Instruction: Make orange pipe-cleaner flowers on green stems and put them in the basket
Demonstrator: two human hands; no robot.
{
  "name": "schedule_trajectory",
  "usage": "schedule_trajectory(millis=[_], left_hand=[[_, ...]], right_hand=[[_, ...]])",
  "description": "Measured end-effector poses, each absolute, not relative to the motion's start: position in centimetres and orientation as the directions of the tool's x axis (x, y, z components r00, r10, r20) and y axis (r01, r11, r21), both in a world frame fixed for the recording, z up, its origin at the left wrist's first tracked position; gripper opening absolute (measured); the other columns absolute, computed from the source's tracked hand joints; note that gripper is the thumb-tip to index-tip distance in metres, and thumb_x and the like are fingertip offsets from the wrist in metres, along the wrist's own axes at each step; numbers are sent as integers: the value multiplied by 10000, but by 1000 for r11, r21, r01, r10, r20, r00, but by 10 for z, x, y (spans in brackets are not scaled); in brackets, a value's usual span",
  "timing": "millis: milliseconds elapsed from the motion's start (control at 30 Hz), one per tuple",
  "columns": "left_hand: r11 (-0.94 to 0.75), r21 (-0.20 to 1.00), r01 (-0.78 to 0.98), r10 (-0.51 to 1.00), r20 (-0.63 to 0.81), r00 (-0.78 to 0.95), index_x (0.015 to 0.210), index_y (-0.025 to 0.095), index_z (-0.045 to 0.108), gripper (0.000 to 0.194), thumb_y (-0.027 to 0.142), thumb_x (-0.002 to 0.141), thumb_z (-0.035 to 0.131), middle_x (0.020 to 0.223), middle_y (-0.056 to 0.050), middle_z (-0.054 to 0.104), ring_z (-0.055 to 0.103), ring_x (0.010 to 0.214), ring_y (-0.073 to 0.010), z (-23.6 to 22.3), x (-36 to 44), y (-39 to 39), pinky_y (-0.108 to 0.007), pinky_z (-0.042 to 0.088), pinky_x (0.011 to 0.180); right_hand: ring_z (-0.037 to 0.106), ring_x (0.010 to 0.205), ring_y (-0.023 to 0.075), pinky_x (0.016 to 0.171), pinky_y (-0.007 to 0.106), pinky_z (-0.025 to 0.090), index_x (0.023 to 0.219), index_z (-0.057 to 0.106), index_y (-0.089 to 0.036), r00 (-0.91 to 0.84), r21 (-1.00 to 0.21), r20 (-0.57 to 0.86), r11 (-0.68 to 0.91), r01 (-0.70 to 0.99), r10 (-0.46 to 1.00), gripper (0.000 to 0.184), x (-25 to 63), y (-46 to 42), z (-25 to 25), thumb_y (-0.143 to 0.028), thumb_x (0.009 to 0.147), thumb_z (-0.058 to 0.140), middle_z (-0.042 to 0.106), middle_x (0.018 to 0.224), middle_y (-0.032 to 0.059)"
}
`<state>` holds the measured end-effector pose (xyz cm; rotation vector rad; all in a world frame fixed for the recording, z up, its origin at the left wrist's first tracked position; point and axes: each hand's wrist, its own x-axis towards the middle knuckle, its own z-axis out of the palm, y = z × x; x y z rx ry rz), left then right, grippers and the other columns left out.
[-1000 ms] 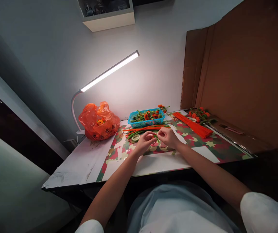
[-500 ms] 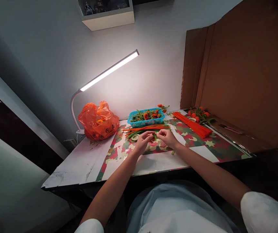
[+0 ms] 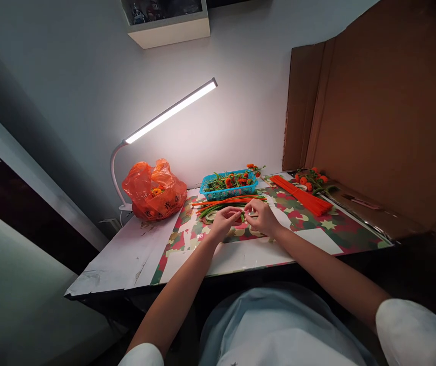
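Observation:
My left hand (image 3: 225, 222) and my right hand (image 3: 260, 217) meet above the patterned table cover, fingers pinched close together. Between the fingertips is a small green piece (image 3: 243, 217), which looks like a bent pipe cleaner; its exact shape is too small to make out. Both hands appear to grip it. Just behind my hands lie green and orange pipe cleaners (image 3: 218, 204) in a loose bundle. A roll of pale tape (image 3: 211, 216) sits by my left hand, partly hidden by it.
A blue basket (image 3: 230, 193) holds orange flowers on green stems. To its left stand an orange plastic bag (image 3: 155, 195) and a lit desk lamp (image 3: 170, 112). Right of my hands lie a bundle of orange pipe cleaners (image 3: 304, 197), more orange flowers (image 3: 313, 178) and a cardboard panel (image 3: 374, 127).
My right hand's fingers have shifted slightly up and turned around the green piece. My left hand stays nearly in place, and the things on the table have not moved.

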<state>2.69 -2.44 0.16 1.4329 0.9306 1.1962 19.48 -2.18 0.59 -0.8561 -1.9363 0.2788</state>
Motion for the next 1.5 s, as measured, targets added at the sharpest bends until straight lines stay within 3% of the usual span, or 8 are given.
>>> schedule_trajectory(millis=[133,400,700,800,967,1167,1333,1500], left_hand=[[-219,975,-47,948,224,228,878,127,695,419,465,635,741,812,-79,715,650,680,-157,4,27,-26,-302,542,676],[-324,946,13,890,300,343,970,134,699,402,411,679,722,925,-101,718,664,796,-192,4,27,-29,-318,524,742],[-279,960,-9,916,268,300,969,131,692,392,383,670,728,881,-87,716,659,751,-178,1,28,-22,-318,519,734],[-214,974,-78,942,227,246,957,120,683,399,377,657,740,833,-83,712,659,717,-174,-1,27,-20,-320,516,721],[-220,965,-142,945,247,216,895,123,681,366,363,632,763,827,-72,709,664,747,-186,-3,26,-19,-343,520,762],[-441,893,84,889,423,174,904,137,702,322,358,672,732,880,-90,715,663,760,-186,0,29,-24,-302,538,695],[-574,792,210,819,554,152,821,152,715,215,334,710,697,810,-74,717,662,695,-170,1,31,-27,-286,547,652],[-580,786,215,812,577,82,760,152,707,171,316,730,671,730,-57,711,646,615,-150,1,35,-27,-258,533,587]], right_hand=[[541,839,201,815,350,373,768,586,-211,-410,-379,735,829,412,540,40,197,-24,7,-176,755,572,618,807,44],[516,628,163,620,296,394,619,537,-197,-290,-617,648,709,342,704,296,196,-15,5,-400,834,539,554,628,22],[547,607,154,575,280,426,665,584,-185,-230,-811,495,541,225,838,287,194,-11,4,-445,785,556,588,645,18],[587,680,158,635,285,456,759,628,-175,-215,-830,500,535,159,839,252,198,-12,8,-411,785,541,643,733,36],[586,648,157,614,278,459,671,612,-178,-180,-792,511,542,281,841,184,197,-18,6,-357,700,642,632,670,24],[456,415,99,369,221,350,640,518,-189,-207,-937,282,315,151,937,308,188,-20,-4,-481,696,599,492,567,-28],[401,403,76,361,204,301,595,483,-186,-331,-949,223,281,141,917,340,187,-17,-2,-503,684,567,429,533,-44],[294,399,58,380,213,266,516,387,-201,-251,-959,262,279,35,932,351,180,-21,-3,-464,663,567,333,491,-64]])
